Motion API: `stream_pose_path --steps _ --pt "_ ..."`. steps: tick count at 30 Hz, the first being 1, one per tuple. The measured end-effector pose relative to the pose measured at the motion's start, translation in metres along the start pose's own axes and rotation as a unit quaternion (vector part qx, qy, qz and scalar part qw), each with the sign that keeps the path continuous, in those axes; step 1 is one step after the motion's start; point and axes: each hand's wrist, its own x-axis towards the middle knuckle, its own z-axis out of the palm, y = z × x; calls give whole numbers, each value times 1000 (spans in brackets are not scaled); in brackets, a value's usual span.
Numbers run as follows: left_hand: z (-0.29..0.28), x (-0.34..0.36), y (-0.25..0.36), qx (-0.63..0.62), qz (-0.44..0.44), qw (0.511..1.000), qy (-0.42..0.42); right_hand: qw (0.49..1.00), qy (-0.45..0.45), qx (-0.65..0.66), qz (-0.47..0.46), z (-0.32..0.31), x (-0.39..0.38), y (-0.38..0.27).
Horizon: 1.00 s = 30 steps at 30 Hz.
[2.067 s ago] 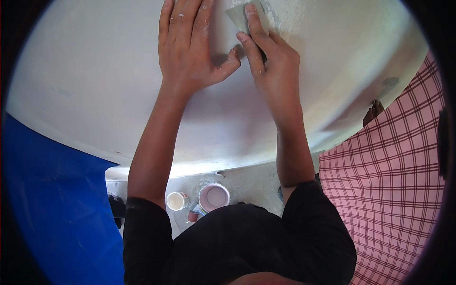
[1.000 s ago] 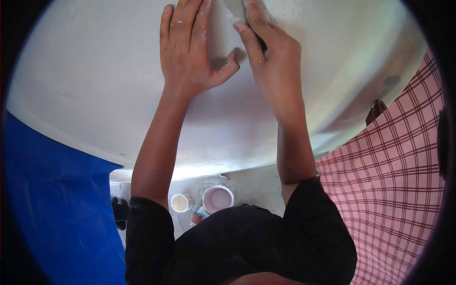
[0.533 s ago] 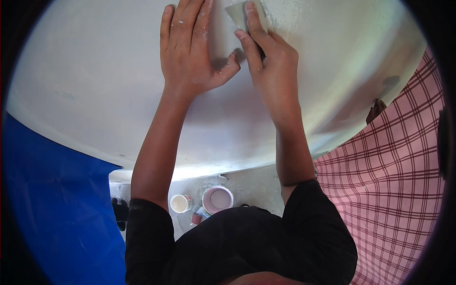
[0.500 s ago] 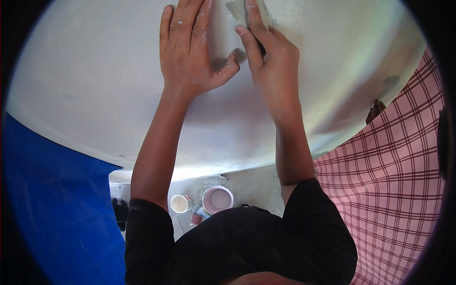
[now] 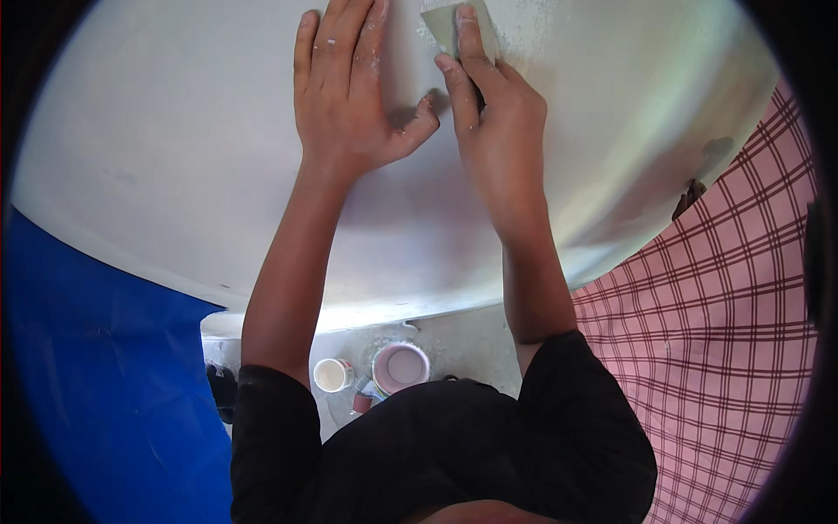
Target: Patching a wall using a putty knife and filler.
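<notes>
Scraper, pinched in fingers of our right hand, on white panel, well above its lower edge; left hand beside, fingers slightly spread. We judge smooth area done, rough patch unfinished.

Your left hand is blocking the way left of your right grip; right of it, the pale curved surface is giving you room up to the checked cloth.

Grey-green scraper; whitish surface; blue sheet; black shirt; pink cloth with dark-red checks.
</notes>
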Motion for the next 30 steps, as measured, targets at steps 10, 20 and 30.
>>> stream_pose_path --steps 10,20,30 --pt "69 18 -25 -47 175 921 345 907 -156 -157 358 -20 17 -42" --pt "85 27 -6 -262 170 876 368 893 -158 -142 396 -29 21 -43" --pt "1 9 21 56 84 994 43 960 -70 -23 269 -35 68 -24"
